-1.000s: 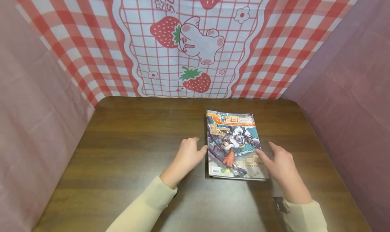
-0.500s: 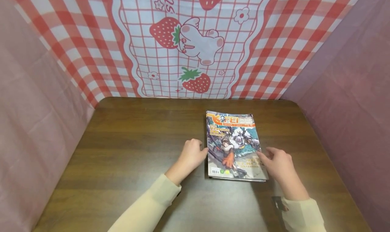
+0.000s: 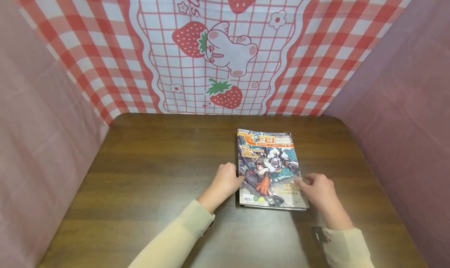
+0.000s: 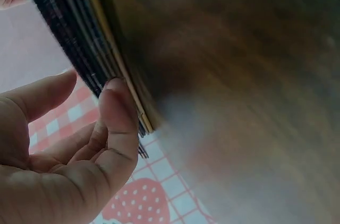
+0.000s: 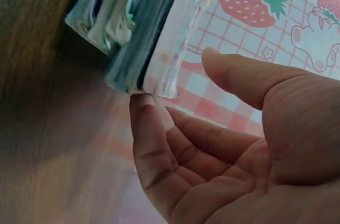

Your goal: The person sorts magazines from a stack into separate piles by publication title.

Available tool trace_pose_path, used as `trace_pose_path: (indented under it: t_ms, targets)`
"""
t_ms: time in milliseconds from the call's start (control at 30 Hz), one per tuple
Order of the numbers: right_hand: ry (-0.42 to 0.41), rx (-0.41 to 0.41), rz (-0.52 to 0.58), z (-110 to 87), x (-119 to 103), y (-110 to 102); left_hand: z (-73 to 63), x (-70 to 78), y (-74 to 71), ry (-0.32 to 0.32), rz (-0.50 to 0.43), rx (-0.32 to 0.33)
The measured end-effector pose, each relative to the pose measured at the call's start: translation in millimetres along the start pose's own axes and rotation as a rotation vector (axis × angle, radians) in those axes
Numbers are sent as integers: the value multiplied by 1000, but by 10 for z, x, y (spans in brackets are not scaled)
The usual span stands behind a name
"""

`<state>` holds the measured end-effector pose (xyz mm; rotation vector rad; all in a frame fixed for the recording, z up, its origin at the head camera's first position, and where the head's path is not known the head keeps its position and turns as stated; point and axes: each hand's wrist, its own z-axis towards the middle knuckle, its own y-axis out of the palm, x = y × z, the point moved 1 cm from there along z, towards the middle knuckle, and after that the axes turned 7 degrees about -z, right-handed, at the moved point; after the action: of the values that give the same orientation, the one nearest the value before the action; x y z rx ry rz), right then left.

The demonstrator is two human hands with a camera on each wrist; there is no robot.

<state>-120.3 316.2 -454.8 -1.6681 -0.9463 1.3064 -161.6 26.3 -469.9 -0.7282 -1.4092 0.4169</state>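
Observation:
A stack of several magazines [image 3: 268, 162] lies on the table with an illustrated cover on top. At its left side is my left hand [image 3: 224, 182]; the left wrist view shows its fingers [image 4: 119, 110] touching the spines of the magazine stack [image 4: 79, 33], with the thumb apart from it. At the opposite side, my right hand [image 3: 321, 193] reaches the edge of the pages. In the right wrist view its fingertips [image 5: 143, 110] touch the lower edge of the magazine stack [image 5: 151, 38], while the thumb stands off from the cover.
The brown wooden table [image 3: 158, 162] surrounds the stack. Behind it hangs a red-and-white strawberry cloth [image 3: 218, 57]. Pink fabric walls [image 3: 404, 123] stand on the left and right. A small dark object [image 3: 321, 234] shows at the right sleeve.
My left hand has moved right, up to the left side of the stack. My right hand has moved in a little closer, its fingers drawing together. The stack has stayed in place.

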Motion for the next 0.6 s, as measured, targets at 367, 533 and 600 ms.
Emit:
trace_pose_path:
  t_ms: [367,533,600]
  targets:
    - [65,-31,40,79,33,105,-10,62,73,-39,-27,-8]
    - [75,-32,76,111,66,110,-3,95,89,-24,13,2]
    - [77,-27,86,116,84,103,-1,106,95,-16,24,4]
